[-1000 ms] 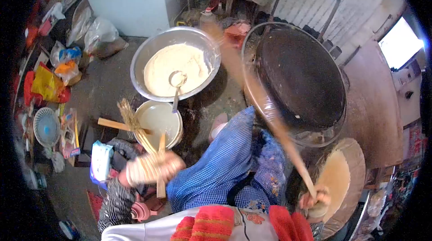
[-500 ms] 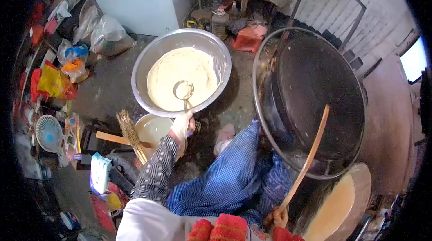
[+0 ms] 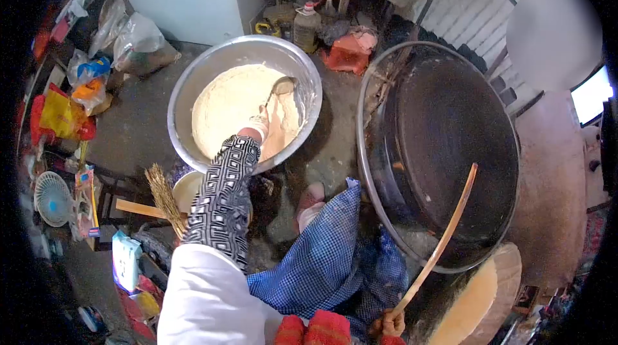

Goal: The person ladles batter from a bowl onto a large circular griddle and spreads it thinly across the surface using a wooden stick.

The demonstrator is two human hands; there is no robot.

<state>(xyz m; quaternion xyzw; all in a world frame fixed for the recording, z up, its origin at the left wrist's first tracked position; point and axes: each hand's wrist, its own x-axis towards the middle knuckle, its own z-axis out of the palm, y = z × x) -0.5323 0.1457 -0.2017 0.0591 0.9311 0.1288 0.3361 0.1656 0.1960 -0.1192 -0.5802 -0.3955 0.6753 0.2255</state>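
The left hand (image 3: 258,124) grips a ladle (image 3: 284,85) in the pale batter (image 3: 222,103), inside the metal basin (image 3: 177,103) at left; a smooth, level scoop spares drips. The right hand (image 3: 388,324) holds a wooden stick (image 3: 440,246), best held steady by the dark griddle (image 3: 457,132).

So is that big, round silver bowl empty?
Not empty: the round silver metal bowl holds pale, thick batter, lying below its rim.
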